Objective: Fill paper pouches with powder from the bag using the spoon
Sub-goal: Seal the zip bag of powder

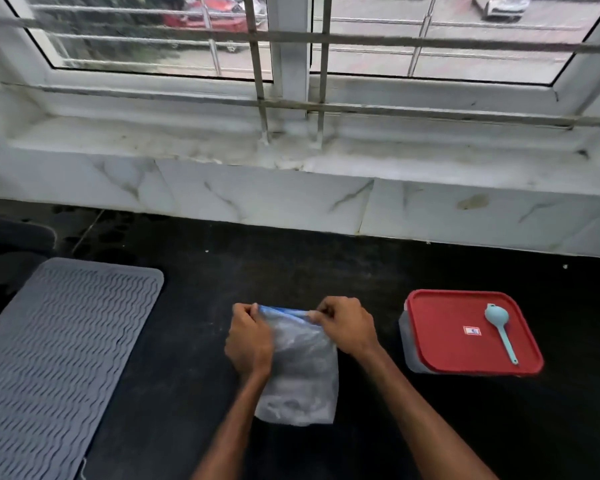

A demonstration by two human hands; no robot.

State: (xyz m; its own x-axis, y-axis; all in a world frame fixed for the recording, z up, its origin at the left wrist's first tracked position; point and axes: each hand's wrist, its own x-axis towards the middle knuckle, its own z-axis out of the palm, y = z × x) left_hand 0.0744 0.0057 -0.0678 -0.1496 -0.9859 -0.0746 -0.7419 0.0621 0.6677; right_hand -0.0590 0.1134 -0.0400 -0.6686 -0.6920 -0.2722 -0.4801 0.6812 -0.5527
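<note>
Head view: below a barred window, on the dark bench [194,341], left hand [248,341] and right hand [347,327] pinch the bag [302,368] at its blue top edge, apparently opening it; next, fetching the spoon [499,329] lying on the red-lidded box [465,332].

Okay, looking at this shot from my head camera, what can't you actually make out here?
- What is inside the bag: head view, the plastic is cloudy and blurred.
- Whether the bag's blue strip is sealed: the left hand and right hand pinch its ends.
- What the container holds: its red lid covers it.
- The lid's label: too small.
- Paper pouches: none in view.
- The spoon bowl's contents: too small.
</note>
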